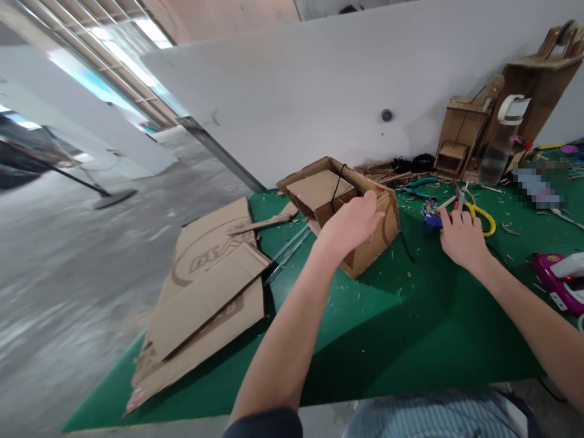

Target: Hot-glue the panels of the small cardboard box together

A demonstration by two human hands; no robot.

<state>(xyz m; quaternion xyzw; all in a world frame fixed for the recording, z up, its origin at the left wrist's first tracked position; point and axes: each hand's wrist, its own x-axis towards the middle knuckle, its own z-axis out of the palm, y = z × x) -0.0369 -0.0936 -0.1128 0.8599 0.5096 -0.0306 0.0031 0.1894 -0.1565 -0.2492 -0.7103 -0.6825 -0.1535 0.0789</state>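
Note:
My left hand (351,224) is closed on the upper right edge of an open cardboard box (365,255). Inside it sits a smaller cardboard block (322,190) with a black cord (338,185) looped round it. To the right, my right hand (463,238) bends its fingers down over a cluster of tools. Just past its fingertips stand metal jaws (460,193) with a bit of orange handle. A yellow looped handle (484,220) curves beside the hand, and a blue object (431,220) lies at its left. What the fingers hold is hidden.
Flat cardboard sheets (201,304) overlap the green table's left edge. Teal-handled pliers (420,184) lie behind. A water bottle (499,143) and cardboard constructions (463,131) stand along the white wall (296,103). A magenta device (554,283) sits at right; scraps litter the tabletop.

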